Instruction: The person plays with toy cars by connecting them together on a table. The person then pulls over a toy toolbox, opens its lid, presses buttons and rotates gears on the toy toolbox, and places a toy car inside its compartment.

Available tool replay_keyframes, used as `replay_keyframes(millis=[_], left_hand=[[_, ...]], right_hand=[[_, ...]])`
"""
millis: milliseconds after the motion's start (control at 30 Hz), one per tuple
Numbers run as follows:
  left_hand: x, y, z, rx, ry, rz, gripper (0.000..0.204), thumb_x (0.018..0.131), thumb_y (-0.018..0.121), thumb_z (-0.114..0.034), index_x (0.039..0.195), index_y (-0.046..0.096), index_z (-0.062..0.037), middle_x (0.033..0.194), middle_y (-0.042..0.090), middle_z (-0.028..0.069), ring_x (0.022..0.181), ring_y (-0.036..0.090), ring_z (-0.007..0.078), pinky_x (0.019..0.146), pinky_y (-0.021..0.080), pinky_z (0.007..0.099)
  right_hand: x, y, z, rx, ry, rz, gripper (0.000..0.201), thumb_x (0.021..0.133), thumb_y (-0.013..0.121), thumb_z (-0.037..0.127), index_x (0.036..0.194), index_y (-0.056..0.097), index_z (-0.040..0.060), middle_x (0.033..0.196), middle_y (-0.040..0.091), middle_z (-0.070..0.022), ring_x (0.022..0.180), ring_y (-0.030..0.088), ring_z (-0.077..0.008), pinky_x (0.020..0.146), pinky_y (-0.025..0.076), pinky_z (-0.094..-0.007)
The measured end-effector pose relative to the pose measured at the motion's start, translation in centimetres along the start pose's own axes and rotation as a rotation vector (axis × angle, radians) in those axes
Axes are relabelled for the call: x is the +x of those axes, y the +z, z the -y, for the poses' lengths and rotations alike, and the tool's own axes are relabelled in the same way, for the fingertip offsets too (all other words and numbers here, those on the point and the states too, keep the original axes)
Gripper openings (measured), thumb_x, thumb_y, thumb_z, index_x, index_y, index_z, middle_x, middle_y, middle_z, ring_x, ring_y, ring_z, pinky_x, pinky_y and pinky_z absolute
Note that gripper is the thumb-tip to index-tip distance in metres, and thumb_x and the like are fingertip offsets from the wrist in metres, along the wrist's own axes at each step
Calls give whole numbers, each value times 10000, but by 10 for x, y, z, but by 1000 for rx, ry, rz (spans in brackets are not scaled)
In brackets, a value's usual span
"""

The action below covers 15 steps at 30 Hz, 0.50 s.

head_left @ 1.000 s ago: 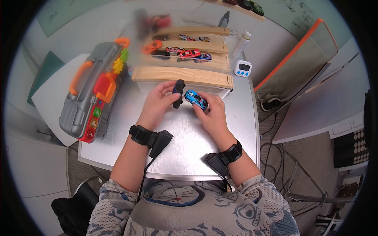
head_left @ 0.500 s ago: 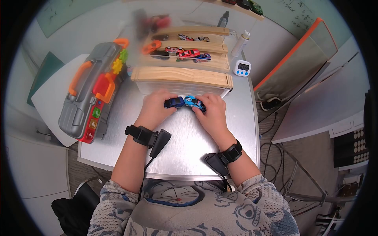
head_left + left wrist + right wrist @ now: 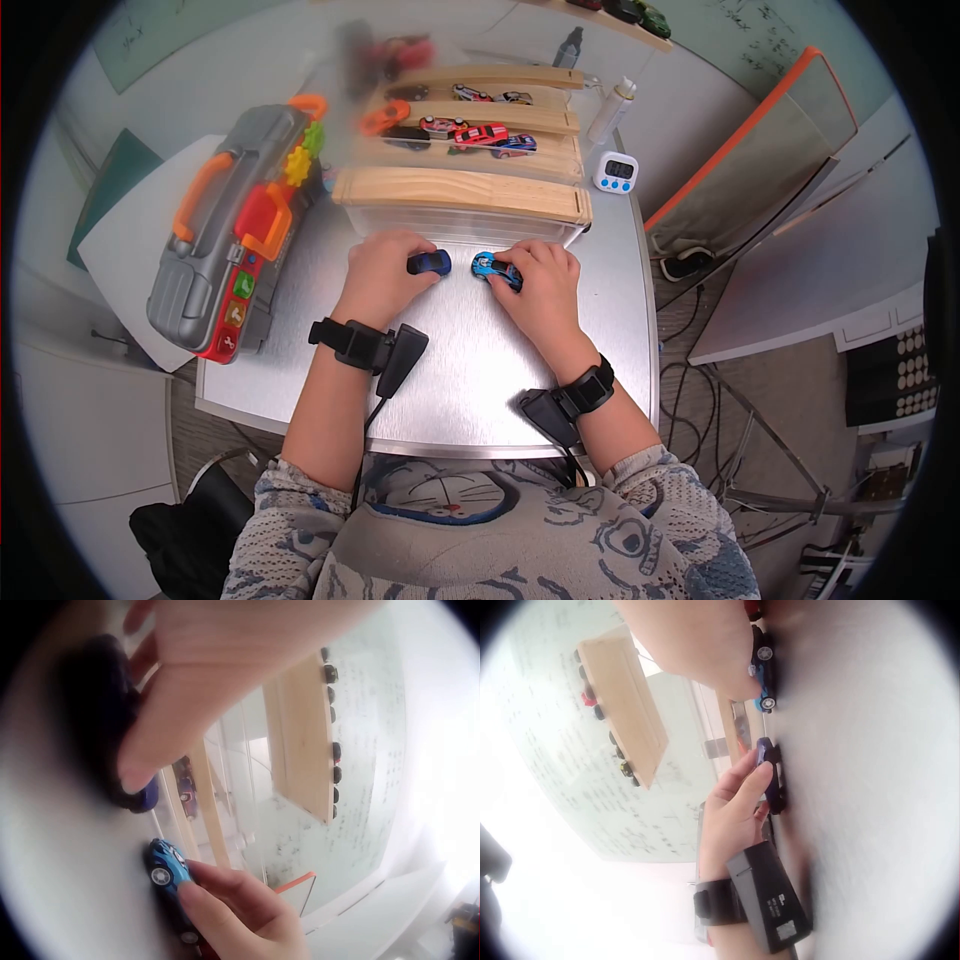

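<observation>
My left hand (image 3: 380,275) pinches a dark blue toy car (image 3: 430,262) by its sides between thumb and fingers, low over the metal tabletop. In the right wrist view its wheels are right at the surface. My right hand (image 3: 540,290) grips a light blue toy car (image 3: 497,268) with black markings in the same way; its wheels show in the left wrist view (image 3: 161,876). The two cars face each other with a short gap between them. Just behind them stands a clear plastic bin (image 3: 460,222) with a wooden board (image 3: 460,192) along its front top.
Wooden tiers behind hold several toy cars, one of them red (image 3: 480,136). A grey toy toolbox (image 3: 230,230) with orange handles stands at the left. A white timer (image 3: 616,173) and a spray bottle (image 3: 612,110) are at the back right.
The dark blue car was held upright on end, then came down nose to nose with the light blue one. Now my left hand has drawn it leftward, leaving a gap.
</observation>
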<state>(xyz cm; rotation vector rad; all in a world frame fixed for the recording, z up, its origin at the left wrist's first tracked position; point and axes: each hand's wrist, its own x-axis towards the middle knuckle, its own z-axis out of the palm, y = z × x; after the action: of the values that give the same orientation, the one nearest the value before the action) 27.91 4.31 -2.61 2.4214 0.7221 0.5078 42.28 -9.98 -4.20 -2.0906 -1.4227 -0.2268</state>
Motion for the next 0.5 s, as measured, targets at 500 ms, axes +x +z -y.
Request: replay_keyframes(millis=[500], left_hand=[[1,3,-9,-146,55,125,307,629,714,-64,926,642,-52,916,600,90,894,568,247,820,449,321]], right_hand=[[0,0,0,34,0,4,243,694,692,219,907,650,110,891,577,-13,943,473,-203,913,272,-404]])
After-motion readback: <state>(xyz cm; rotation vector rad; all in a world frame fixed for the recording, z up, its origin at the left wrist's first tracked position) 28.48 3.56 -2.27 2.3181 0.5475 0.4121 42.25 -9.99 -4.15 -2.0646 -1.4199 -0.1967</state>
